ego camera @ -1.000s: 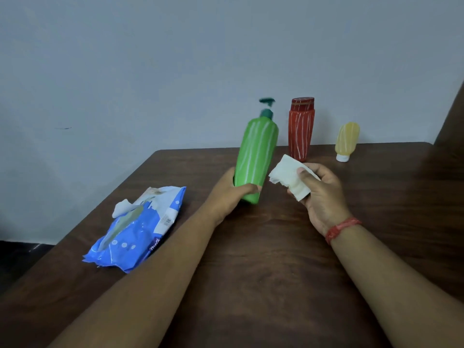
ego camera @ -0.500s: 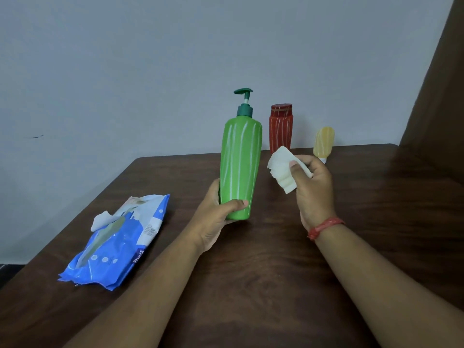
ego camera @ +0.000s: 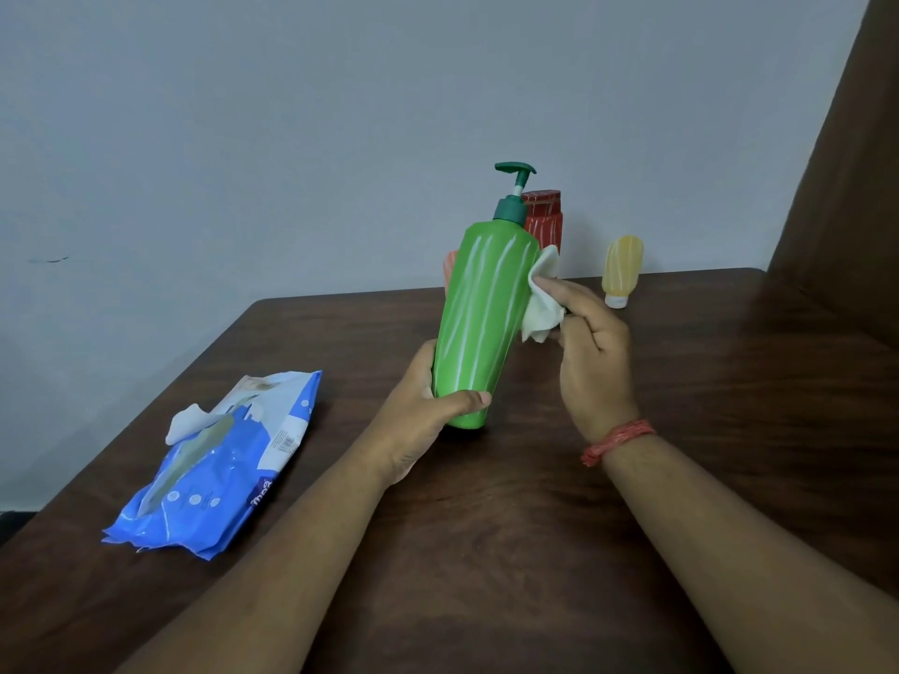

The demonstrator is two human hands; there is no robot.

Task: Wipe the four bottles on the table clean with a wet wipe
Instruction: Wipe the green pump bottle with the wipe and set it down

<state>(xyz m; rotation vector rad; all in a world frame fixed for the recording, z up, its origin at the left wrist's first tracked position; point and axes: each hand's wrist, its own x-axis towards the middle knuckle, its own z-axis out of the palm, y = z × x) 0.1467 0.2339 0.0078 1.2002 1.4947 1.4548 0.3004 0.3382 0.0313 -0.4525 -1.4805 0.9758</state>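
One blue wipe pack lies left on the counter, one green pump bottle is gripped by the left hand, one wet wipe is pinched against it by the right hand, three more bottles partly seen behind: orange, red, yellow.

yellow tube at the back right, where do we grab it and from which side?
Take the yellow tube by its wide upper body, coming from the front or from above. It stands inverted on its small white cap, so the base looks tippy; a grip high on the flat body should steady it. Its right side is open; the red bottle stands to its left.
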